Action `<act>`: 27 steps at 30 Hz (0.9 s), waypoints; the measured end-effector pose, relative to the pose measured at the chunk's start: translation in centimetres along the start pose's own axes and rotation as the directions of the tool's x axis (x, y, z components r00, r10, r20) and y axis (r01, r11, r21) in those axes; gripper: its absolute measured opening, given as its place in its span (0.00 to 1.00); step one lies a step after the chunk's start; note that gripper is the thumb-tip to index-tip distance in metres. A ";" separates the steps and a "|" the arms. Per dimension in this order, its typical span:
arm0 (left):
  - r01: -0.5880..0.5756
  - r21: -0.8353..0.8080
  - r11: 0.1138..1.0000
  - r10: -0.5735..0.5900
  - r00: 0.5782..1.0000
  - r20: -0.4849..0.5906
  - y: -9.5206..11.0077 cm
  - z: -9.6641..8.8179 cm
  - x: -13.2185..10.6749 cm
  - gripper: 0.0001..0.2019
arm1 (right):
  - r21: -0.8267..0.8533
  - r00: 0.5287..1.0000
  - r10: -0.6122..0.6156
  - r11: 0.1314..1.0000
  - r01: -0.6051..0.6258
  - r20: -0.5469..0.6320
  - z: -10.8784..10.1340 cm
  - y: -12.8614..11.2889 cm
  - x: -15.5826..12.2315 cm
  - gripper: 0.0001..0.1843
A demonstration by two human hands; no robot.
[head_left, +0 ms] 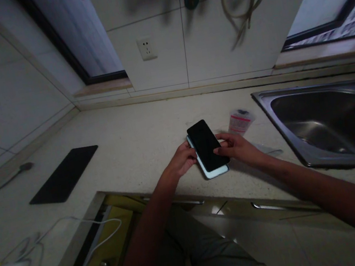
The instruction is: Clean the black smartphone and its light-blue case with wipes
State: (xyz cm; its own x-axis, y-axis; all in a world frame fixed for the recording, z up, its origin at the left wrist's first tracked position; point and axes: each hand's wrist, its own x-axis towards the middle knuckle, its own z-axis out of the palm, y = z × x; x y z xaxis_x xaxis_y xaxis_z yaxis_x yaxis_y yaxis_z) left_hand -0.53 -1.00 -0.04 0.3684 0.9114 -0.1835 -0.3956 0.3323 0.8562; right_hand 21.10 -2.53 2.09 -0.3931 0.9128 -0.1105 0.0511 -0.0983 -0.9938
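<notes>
A smartphone [205, 144] with a dark screen lies at a slant over a pale blue phone case [216, 173], whose lower and left edges show past it. My left hand [183, 159] is closed on the case's left edge, fingertips touching the side of the phone. From the right, my right hand [234, 147] grips the phone, its thumb on the screen near the lower right edge and the fingers behind. The phone does not sit flush in the case. How far the two touch underneath is hidden.
A clear plastic cup [240, 121] with red print stands just beyond my right hand. The steel sink [300, 153] is to the right. A black mat [65, 175] lies on the left of the counter [138, 139], with a white cable [110, 220] trailing below. Drawer handles [267, 205] line the front.
</notes>
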 end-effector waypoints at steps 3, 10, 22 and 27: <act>0.031 -0.079 0.996 -0.027 0.998 0.048 0.1 0.1 -0.1 0.22 | -0.010 1.000 0.005 1.000 -0.004 0.019 0.0 0.2 0.1 0.33; 0.068 -0.151 0.986 -0.064 0.998 0.025 0.0 0.3 0.0 0.19 | -0.059 0.995 -0.017 0.998 0.023 0.094 -0.2 1.1 0.4 0.34; -0.037 -0.164 0.986 0.032 0.999 -0.034 -0.6 0.5 0.3 0.22 | -0.568 0.956 -0.289 0.779 0.267 0.053 -0.4 -0.4 -0.3 0.27; -0.039 -0.143 0.989 0.034 0.999 -0.035 -0.6 0.4 0.2 0.23 | -0.621 0.932 -0.360 0.723 0.303 0.035 -0.5 0.0 -0.1 0.27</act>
State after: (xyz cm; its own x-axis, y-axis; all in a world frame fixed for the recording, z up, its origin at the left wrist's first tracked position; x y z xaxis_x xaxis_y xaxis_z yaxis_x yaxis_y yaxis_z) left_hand 0.14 -1.13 -0.43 0.3254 0.9300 -0.1706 -0.5262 0.3281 0.7845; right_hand 21.57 -2.45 2.07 -0.4165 0.8727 0.2549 0.4883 0.4513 -0.7469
